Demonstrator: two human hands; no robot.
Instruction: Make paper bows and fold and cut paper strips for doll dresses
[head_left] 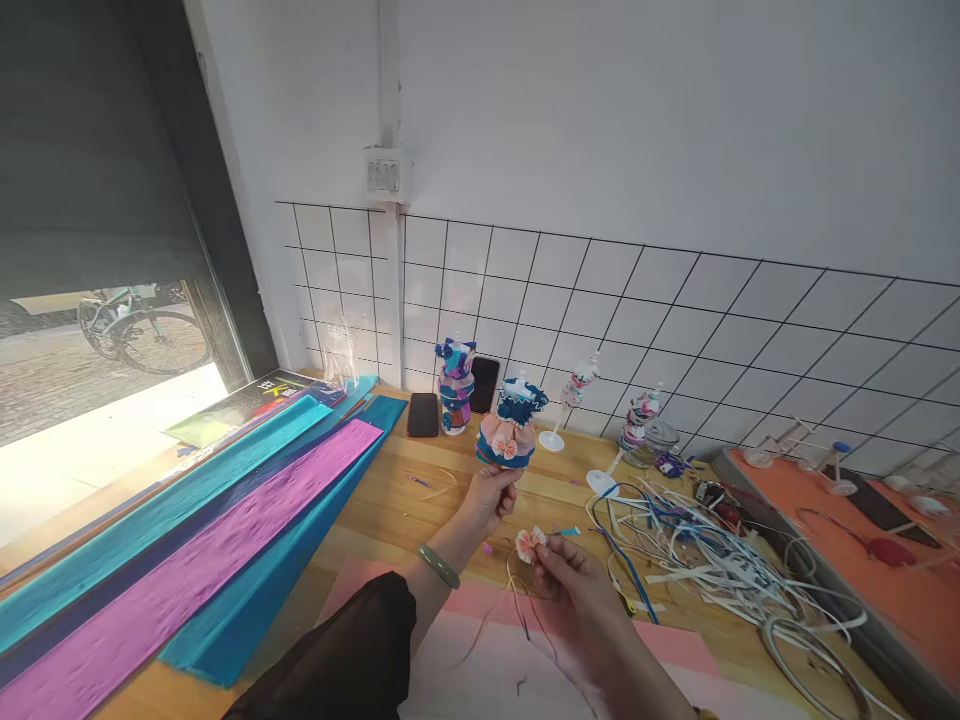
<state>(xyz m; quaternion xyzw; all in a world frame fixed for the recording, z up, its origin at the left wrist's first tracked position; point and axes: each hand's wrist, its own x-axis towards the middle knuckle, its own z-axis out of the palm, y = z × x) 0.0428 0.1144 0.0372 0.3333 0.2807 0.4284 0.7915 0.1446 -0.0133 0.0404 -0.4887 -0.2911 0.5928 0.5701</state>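
My left hand point(489, 500), with a green bangle on the wrist, is closed around the base of a small paper doll point(510, 425) in a blue and pink ruffled dress, held upright above the wooden table point(390, 500). My right hand point(570, 570) pinches a small pink paper flower point(529, 543) just below and to the right of the doll. Thin strands hang from the flower.
Long sheets of teal and purple crepe paper point(225, 530) lie at the left. A second dressed doll point(455, 385) and two phones point(422, 414) stand by the wire grid. A tangle of paper strips point(697, 550) and an orange tray point(847, 530) lie at the right.
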